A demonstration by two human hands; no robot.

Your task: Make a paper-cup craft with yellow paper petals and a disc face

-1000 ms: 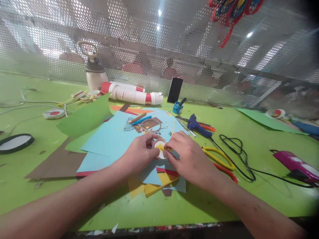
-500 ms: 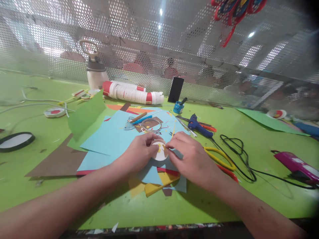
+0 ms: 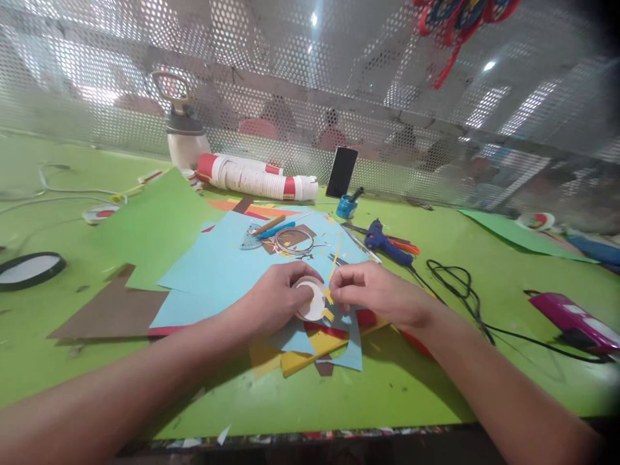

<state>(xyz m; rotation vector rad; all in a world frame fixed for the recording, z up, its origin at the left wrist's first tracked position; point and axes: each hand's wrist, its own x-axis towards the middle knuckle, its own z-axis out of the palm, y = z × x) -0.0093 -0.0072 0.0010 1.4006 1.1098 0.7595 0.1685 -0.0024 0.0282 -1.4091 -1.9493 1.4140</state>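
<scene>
A jug (image 3: pixel 188 150) stands at the back of the green table (image 3: pixel 232 410), before a mesh wall (image 3: pixel 232 84). Beside it, white and red cups (image 3: pixel 259 182) lie nested on their side. A phone (image 3: pixel 342 172) stands slightly tilted, and near it is a blue pot (image 3: pixel 346 206) with a dark stick (image 3: pixel 357 193) inside. To the right lie a glue gun (image 3: pixel 387 245), its looped cord (image 3: pixel 471 292) and a pink device (image 3: pixel 566 318). At far left rests a black-rimmed disc (image 3: pixel 29 270).

White disc (image 3: pixel 316 306) partly behind left hand (image 3: pixel 274 298), red ornament (image 3: pixel 458 27) partly beyond top edge.
</scene>
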